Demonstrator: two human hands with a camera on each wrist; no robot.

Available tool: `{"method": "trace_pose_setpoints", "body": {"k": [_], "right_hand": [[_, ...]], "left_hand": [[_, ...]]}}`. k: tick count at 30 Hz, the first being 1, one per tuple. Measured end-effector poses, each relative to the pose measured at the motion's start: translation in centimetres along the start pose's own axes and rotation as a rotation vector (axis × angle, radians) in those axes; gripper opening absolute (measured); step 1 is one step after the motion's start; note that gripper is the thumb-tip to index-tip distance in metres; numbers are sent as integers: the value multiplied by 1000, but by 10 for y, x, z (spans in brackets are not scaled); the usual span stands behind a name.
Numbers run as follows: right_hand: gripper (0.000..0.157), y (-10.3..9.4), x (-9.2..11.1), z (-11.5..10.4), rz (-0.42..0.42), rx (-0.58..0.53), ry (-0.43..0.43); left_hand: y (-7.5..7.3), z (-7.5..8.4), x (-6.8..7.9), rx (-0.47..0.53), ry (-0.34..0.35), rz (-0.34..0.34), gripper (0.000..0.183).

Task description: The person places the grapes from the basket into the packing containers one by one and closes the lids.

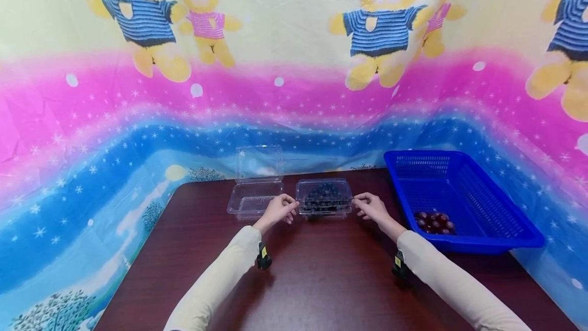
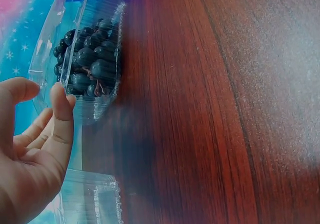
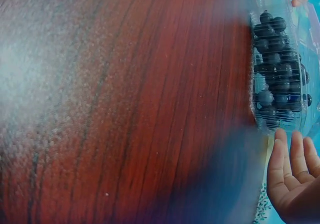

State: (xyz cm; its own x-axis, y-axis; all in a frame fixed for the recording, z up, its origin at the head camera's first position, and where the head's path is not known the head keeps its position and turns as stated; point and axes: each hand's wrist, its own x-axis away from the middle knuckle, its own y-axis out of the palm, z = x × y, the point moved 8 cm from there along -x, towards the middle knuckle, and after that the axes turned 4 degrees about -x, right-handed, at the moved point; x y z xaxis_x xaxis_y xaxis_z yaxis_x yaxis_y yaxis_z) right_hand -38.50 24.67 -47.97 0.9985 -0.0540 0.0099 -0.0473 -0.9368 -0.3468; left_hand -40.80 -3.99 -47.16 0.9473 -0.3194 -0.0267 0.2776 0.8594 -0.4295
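A clear plastic clamshell box [image 1: 323,213] with dark grapes [image 1: 326,195] stands at the back middle of the table, its lid over the fruit. The left hand [image 1: 281,208] is at its near left corner. In the left wrist view, thumb and index fingertips stand apart close to the rim. At the near right corner is the right hand [image 1: 373,209]. Straight, spread fingers [image 3: 277,159] come up to the box end in the right wrist view; that thumb is hidden. The same grapes [image 2: 92,54] show through the box wall from the left.
Another clear clamshell box [image 1: 239,203], lid raised, stands left of the filled one. On the right, a blue plastic basket [image 1: 496,218] holds several reddish grapes [image 1: 434,222] in its near left corner. A printed cloth [image 1: 285,101] hangs behind the brown table [image 1: 321,280].
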Motion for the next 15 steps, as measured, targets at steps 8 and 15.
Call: {"method": "trace_pose_setpoints", "body": {"k": [8,15], "right_hand": [[46,7,0,4,-52,-25,19],[47,11,0,6,-94,-42,44]], "left_hand": [[7,-7,1,96,-56,-59,39],[12,-10,1,167,-119,-75,47]]}}
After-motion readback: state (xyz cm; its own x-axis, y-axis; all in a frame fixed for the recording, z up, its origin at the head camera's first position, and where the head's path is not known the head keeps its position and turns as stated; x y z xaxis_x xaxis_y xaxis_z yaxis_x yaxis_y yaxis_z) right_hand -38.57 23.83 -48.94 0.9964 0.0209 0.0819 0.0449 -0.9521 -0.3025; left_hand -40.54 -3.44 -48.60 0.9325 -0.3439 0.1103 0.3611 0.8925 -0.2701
